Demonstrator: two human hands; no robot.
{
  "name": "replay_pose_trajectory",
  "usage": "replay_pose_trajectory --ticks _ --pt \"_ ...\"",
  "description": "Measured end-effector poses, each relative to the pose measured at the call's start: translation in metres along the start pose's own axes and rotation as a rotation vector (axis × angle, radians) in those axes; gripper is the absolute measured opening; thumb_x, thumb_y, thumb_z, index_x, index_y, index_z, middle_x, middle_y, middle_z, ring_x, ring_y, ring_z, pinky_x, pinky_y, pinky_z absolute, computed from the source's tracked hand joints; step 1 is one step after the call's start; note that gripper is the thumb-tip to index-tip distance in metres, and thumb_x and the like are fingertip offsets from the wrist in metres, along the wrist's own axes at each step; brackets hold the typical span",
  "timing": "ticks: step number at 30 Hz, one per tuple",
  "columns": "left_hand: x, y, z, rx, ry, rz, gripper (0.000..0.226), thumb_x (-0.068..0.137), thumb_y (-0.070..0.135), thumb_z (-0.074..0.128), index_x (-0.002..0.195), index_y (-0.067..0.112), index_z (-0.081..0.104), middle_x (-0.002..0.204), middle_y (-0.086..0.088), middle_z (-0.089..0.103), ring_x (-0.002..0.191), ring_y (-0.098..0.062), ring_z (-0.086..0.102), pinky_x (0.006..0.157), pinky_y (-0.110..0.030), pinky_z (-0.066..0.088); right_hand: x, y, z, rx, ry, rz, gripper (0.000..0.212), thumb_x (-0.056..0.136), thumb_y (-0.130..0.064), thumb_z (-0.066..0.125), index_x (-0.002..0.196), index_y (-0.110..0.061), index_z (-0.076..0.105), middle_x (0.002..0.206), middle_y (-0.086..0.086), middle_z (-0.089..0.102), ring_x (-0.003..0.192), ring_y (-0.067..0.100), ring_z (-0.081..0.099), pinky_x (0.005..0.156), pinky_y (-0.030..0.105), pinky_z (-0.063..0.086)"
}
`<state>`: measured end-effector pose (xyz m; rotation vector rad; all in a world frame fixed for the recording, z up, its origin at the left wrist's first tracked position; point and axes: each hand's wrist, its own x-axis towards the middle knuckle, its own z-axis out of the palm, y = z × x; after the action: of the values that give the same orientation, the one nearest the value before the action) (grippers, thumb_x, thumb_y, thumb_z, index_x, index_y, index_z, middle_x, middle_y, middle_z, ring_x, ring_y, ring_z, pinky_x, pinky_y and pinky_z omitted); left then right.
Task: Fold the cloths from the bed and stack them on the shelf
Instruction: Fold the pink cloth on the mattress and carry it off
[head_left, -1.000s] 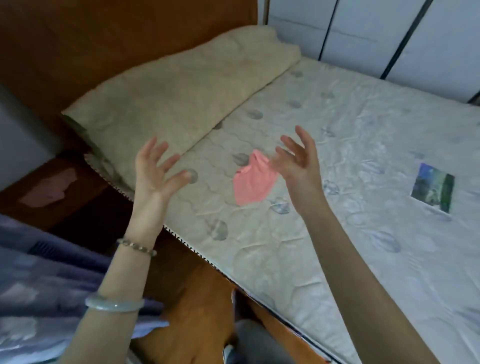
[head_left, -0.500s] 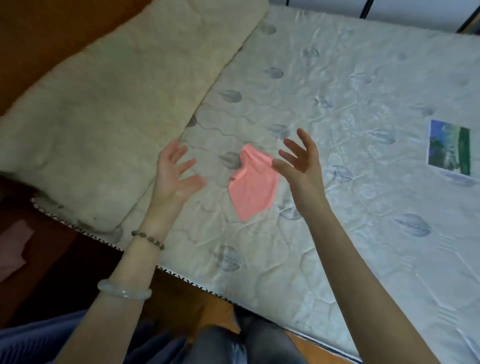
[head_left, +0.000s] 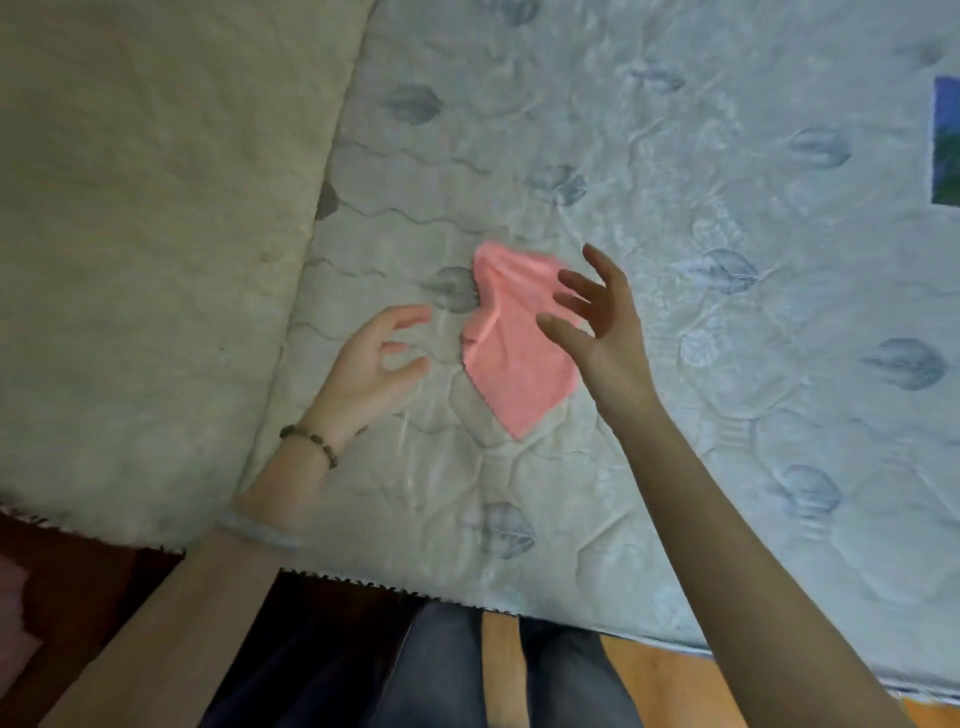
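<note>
The right hand's fingers (head_left: 576, 283) are spread and nearly straight, holding nothing. They hang over the upper right edge of the pink cloth (head_left: 511, 369), and from here I cannot tell whether the tips touch it or float just above. The right hand (head_left: 602, 338) hides that side of the cloth, so its right border cannot be followed. The left hand's fingers (head_left: 410, 314) are loosely curled with the thumb out, also empty, and the left hand (head_left: 371, 364) sits just beside the cloth's left edge, apart from it. The cloth itself lies unfolded and rumpled on the mattress (head_left: 675, 156), bunched at its far end and coming to a point at its near end. It is closer to the mattress's near edge than to its far side, and near the thick beige blanket (head_left: 156, 208) that covers the left end. A beaded bracelet (head_left: 311, 441) circles the left wrist. Lower on that forearm a pale bangle (head_left: 260, 532) is too smeared to make out. At the right edge a blue and green label (head_left: 945, 140) on the mattress is cut off. Below the near edge, dark trousers (head_left: 457, 670) and a strip of wooden floor (head_left: 654, 665) show.
</note>
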<state>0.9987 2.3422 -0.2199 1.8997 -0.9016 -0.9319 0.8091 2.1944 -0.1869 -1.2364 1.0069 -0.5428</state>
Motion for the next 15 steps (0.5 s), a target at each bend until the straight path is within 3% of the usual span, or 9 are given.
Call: replay_pose_trajectory --ticks 6,11,13,15 --pt "0.095 -0.065 0.018 0.33 -0.247 0.183 0.04 0.08 0.026 0.059 0.12 0.024 0.06 0.123 -0.002 0.06 0.113 -0.019 0.053 0.097 -0.03 0.044 0.037 0.071 0.026 -0.019 0.174 0.086 0.069 0.079 0.0 0.071 0.137 -0.021 0.039 0.121 0.002 0.055 0.109 0.013 0.056 0.081 0.019 0.05" --pt "0.147 -0.101 0.05 0.512 -0.362 0.389 0.026 0.076 -0.008 0.064 0.099 0.004 0.068 0.103 -0.014 0.068 0.096 -0.011 0.052 0.09 -0.022 0.038 0.06 0.161 0.046 -0.382 0.157 0.218 0.061 0.077 -0.018 0.075 0.13 -0.02 0.045 0.113 -0.002 0.053 0.103 0.013 0.052 0.086 0.027 0.047" --pt "0.164 -0.121 0.062 0.575 -0.437 0.448 0.03 0.077 -0.005 0.064 0.104 0.006 0.066 0.113 -0.012 0.064 0.104 -0.014 0.053 0.096 -0.032 0.042 0.065 0.196 0.05 -0.564 0.063 0.29 0.056 0.077 -0.022 0.073 0.126 -0.017 0.046 0.117 0.003 0.049 0.109 0.019 0.048 0.091 0.035 0.045" --pt "0.177 -0.144 0.071 0.722 -0.51 0.455 0.04 0.078 0.0 0.064 0.116 0.014 0.063 0.133 -0.013 0.049 0.12 -0.03 0.048 0.1 -0.041 0.044 0.066 0.226 0.051 -0.739 -0.037 0.354 0.055 0.076 -0.025 0.073 0.123 -0.014 0.046 0.119 0.009 0.046 0.112 0.027 0.046 0.09 0.04 0.045"
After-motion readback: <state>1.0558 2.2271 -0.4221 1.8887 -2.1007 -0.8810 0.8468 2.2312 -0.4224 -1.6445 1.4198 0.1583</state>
